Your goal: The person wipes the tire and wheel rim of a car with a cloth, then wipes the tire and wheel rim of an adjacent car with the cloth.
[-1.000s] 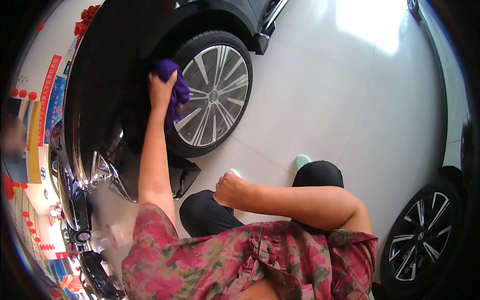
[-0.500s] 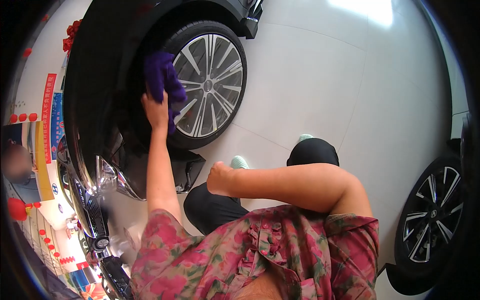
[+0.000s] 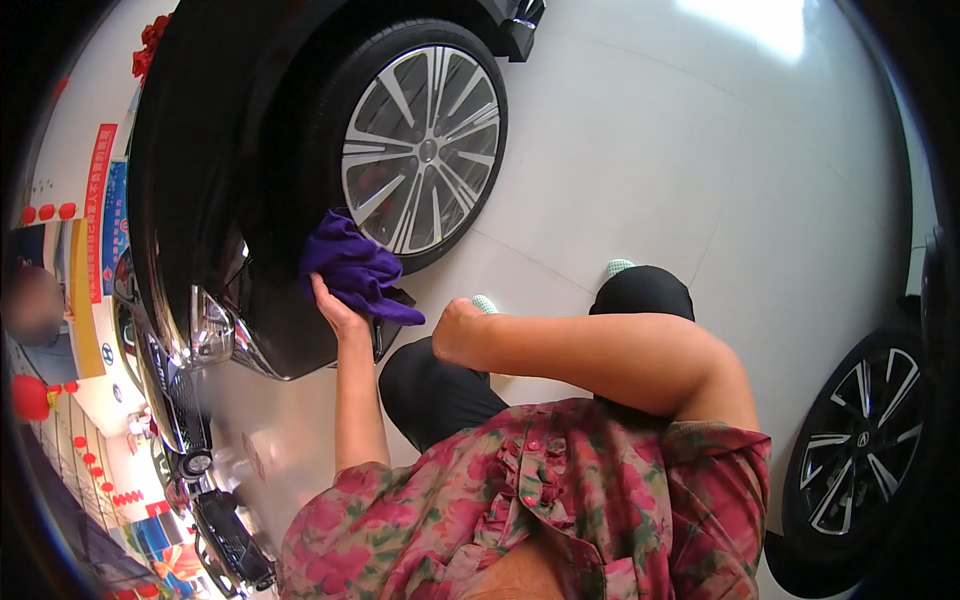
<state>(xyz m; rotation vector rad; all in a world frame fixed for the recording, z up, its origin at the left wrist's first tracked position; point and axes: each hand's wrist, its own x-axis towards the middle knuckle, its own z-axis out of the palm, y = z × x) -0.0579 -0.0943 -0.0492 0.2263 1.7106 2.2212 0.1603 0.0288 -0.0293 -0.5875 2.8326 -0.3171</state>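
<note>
My left hand (image 3: 338,308) holds a bunched purple cloth (image 3: 355,265), which covers most of its fingers. The cloth lies against the lower left part of the tyre of a black car's wheel (image 3: 428,150), beside the wheel arch. Silver and dark spokes of that wheel show uncovered. My right hand (image 3: 458,332) is curled closed close to my bent knee, its forearm lying across my lap; whatever its fingers might hold is hidden.
The black car body (image 3: 215,150) rises on the left, with a headlight (image 3: 212,325) at its corner. Another car's wheel (image 3: 860,440) stands at the lower right. Pale floor tiles (image 3: 640,150) lie between the cars. A blurred person (image 3: 40,310) is at the far left.
The left hand and the purple cloth have moved down along the tyre, from its upper left side to its lower edge. The right hand has stayed closed by the knee.
</note>
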